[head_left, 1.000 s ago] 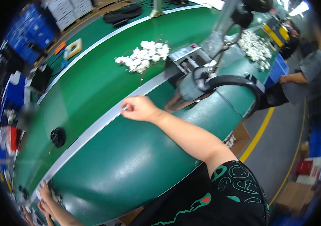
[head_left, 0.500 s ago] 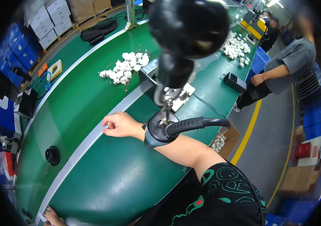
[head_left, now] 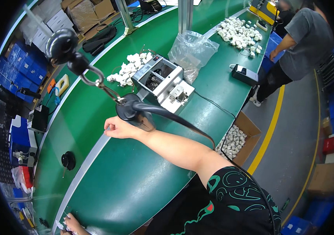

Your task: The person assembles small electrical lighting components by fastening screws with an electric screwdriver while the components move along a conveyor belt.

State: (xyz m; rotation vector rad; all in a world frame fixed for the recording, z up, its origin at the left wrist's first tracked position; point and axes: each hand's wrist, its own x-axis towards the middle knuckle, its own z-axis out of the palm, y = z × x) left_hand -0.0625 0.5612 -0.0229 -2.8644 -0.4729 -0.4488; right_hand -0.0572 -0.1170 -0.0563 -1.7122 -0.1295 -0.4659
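My right hand (head_left: 118, 128) is over the pale metal strip (head_left: 92, 154) along the green bench, its fingers curled and thumb pressed in; what they pinch, if anything, is hidden. A black corded hand tool (head_left: 133, 111) hangs from a hook in front of my right wrist. At the lower left edge, my left hand (head_left: 73, 223) has its fingers bent beside small white pieces (head_left: 60, 225); whatever is in them is too small to make out. Beyond my right hand stands a grey benchtop machine (head_left: 159, 80) with a metal fixture in front.
White parts with wires lie in piles (head_left: 129, 68) behind the machine and far right (head_left: 239, 33). A clear plastic bag (head_left: 194, 49) is beside the machine. A cardboard box (head_left: 247, 135) of white pieces stands below the right edge. A black round object (head_left: 68, 160) lies left. A person (head_left: 307, 39) stands right.
The view has shifted, so the hanging tool and its hanger appear farther left and uncover the machine and bag. My right hand stays by the strip, fingers still curled. More of my left hand shows.
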